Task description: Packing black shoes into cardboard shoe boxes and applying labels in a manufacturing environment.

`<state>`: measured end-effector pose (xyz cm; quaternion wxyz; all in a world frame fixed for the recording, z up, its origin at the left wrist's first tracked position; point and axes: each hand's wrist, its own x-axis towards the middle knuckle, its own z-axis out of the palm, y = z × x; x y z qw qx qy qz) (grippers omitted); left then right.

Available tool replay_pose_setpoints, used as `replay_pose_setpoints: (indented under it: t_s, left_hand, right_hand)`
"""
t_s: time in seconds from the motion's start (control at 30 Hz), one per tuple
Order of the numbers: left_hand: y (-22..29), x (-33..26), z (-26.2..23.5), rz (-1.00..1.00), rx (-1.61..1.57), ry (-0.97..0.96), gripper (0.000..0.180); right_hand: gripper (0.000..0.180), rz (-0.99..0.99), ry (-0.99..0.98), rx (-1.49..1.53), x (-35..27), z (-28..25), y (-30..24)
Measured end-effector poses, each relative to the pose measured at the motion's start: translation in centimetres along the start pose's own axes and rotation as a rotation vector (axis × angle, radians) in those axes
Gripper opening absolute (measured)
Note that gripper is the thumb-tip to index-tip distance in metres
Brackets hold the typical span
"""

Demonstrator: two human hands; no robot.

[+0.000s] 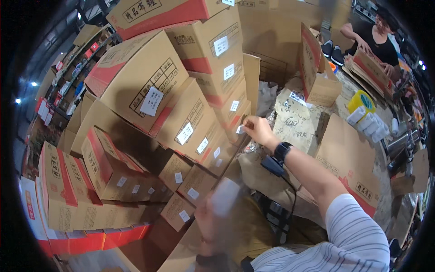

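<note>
My right hand [260, 132], a dark watch on its wrist, reaches to the side of a brown cardboard box in the tall stack. Its fingers are pinched at a small white label [239, 129] against that box; whether the label is stuck down I cannot tell. Lower down, my left hand [206, 221] is smeared by motion and holds a white sheet [226, 196], also blurred. Stacked red-and-brown boxes [199, 119] rise in front of me, with white labels on their ends. Smaller labelled boxes [197, 185] lie nearest to the left hand.
More boxes [68, 195] stand at the left above red ones. On the right, a table carries brown paper [294, 122], flat cardboard [349, 154], yellow tape [361, 102], white rolls [369, 123] and an open box [317, 72]. Another person [376, 38] handles cardboard at the far right.
</note>
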<state>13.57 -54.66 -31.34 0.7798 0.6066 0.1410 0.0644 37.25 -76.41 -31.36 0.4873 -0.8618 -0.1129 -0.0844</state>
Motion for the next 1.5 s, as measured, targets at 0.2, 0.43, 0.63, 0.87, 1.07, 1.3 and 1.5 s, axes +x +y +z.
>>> replay_pose_setpoints:
  t_s: [0.2,0.43,0.63,0.87,1.07,1.3,1.5]
  left_hand:
    - [0.3,-2.4,-1.3,-0.021,-0.009,0.145,0.024]
    - [2.0,-3.1,0.4,0.055,0.034,0.128,0.03]
    - [4.0,-3.1,3.2,0.153,0.16,0.048,0.028]
    - [2.9,-3.8,10.5,0.362,-0.13,-0.097,0.051]
    - [1.8,-5.7,18.5,0.234,0.159,-0.533,0.072]
    - [-1.3,-7.5,18.9,0.044,0.315,-0.577,0.057]
    - [-0.4,-9.1,19.0,-0.014,0.475,-0.647,0.045]
  right_hand:
    - [0.015,-0.105,0.044,-0.096,-0.1,0.9,0.9]
    - [0.021,-0.013,0.137,0.037,0.3,0.2,-2.9]
    - [0.033,0.072,0.05,0.6,-0.2,-1.5,-2.5]
    - [0.033,0.078,-0.662,0.678,-14.3,-10.1,-8.4]
    - [0.024,-0.038,0.093,0.105,-17.7,-20.9,-2.6]
    - [0.015,0.106,0.452,-0.608,-10.4,-31.3,5.3]
    - [0.026,0.202,0.403,-0.771,-8.2,-32.2,10.7]
